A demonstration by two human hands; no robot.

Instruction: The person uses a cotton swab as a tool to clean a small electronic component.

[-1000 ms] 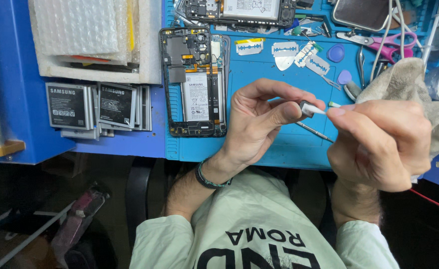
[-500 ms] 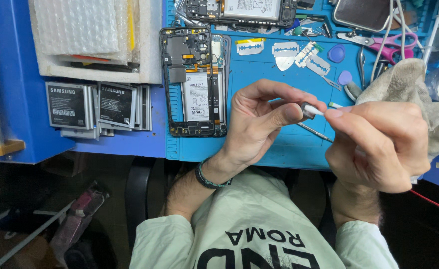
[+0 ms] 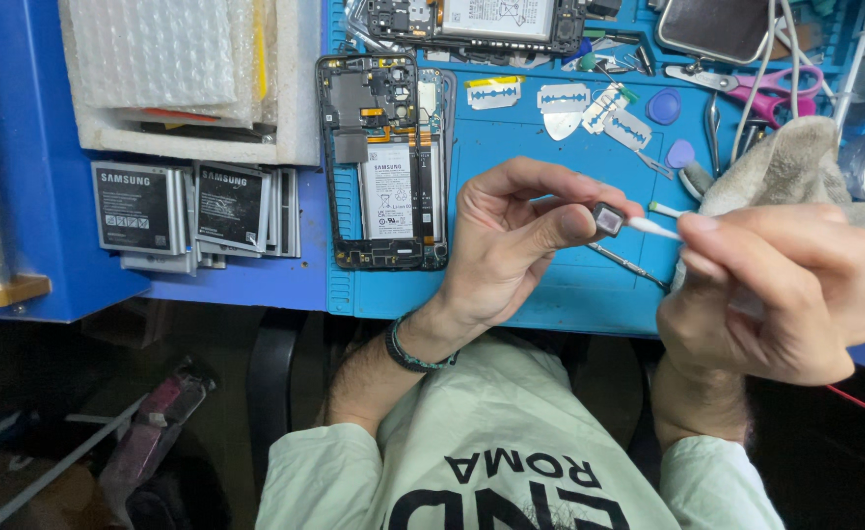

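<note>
My left hand (image 3: 516, 245) pinches a small square dark component (image 3: 607, 219), a camera-like module, between thumb and fingers above the blue work mat (image 3: 511, 147). My right hand (image 3: 771, 290) holds a thin white swab (image 3: 653, 228) whose tip touches the module's face. An opened phone (image 3: 383, 162) with its back off, battery showing, lies flat on the mat just left of my left hand.
Razor blades (image 3: 560, 98), picks, pink-handled scissors (image 3: 766, 88) and a grey cloth (image 3: 796, 172) lie on the mat's far right. A second opened phone (image 3: 477, 20) sits at the top. Loose phone batteries (image 3: 192, 206) and a foam tray with bubble wrap (image 3: 177, 79) are on the left. A thin metal tool (image 3: 629, 267) lies under my hands.
</note>
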